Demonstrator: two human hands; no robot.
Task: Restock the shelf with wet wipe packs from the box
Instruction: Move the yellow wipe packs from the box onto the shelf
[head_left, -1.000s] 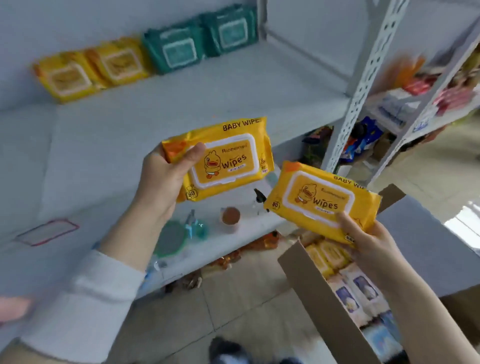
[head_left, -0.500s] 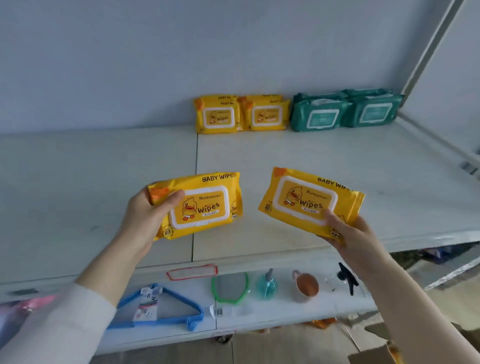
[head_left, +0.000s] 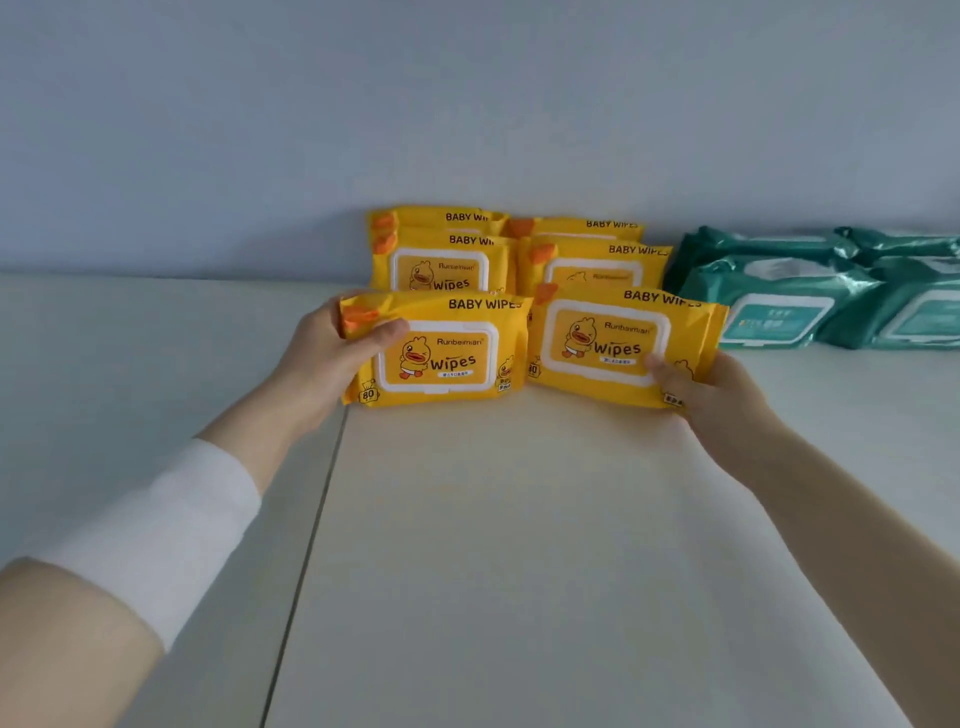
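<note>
Two yellow packs are in hand, one apiece. The left hand (head_left: 332, 358) clasps the left pack (head_left: 441, 353) by its outer short end, thumb across the front face. The right hand (head_left: 722, 405) pinches the right pack (head_left: 618, 338) at its lower outer corner, thumb on the front. Both packs stand face-out with their long axes running side to side, inner ends meeting or nearly so. Whether their lower edges touch the shelf (head_left: 519, 545) I cannot tell.

Just past the fingertips stands the yellow row (head_left: 441, 265): four packs by my count, two behind each held one, set the same way with the wall (head_left: 467, 104) behind them. So the coming move looks like a short push straight away from the fingers, then letting go. The left hand seems slightly nearer the row.

Outward of the right fingers and farther back stand the green packs (head_left: 769, 306); four show, the rightmost ones cut by the frame. No box is in view.
</note>
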